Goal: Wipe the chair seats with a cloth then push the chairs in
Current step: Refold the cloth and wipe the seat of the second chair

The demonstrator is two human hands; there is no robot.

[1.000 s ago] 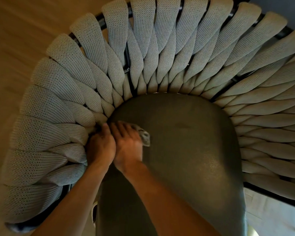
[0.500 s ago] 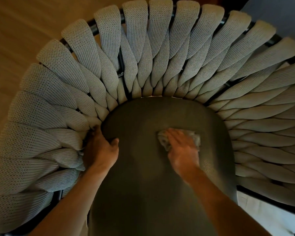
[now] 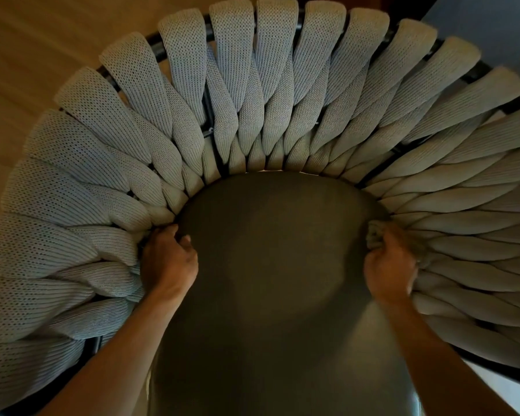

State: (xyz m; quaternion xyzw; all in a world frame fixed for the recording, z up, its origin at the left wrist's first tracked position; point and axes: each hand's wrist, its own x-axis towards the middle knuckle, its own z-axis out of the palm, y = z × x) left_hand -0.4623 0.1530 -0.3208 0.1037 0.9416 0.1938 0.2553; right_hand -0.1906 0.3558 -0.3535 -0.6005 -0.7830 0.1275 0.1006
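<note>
The cloth (image 3: 376, 235) was bunched in the right hand (image 3: 389, 270) at the right edge of the dark seat (image 3: 276, 265), centre-right of the frame, pressed into the seam where the seat met the woven straps (image 3: 237, 94) of the chair back. The grip of that hand was closed round the cloth, fingers curled and only a small fold showing above the knuckles. The left hand (image 3: 168, 262) was set on the opposite edge, centre-left of the frame, its fingers bent over the seat rim beside the straps; whether anything was actually clutched there could not be told. The step was judged to be the wiping of the seat perimeter. It would be done well if the cloth were kept flat under the fingers and run along the seam in one continuous arc, with the chair steadied by the other hand, so that crumbs were drawn out rather than pushed under the straps. No containers were to be seen.
</note>
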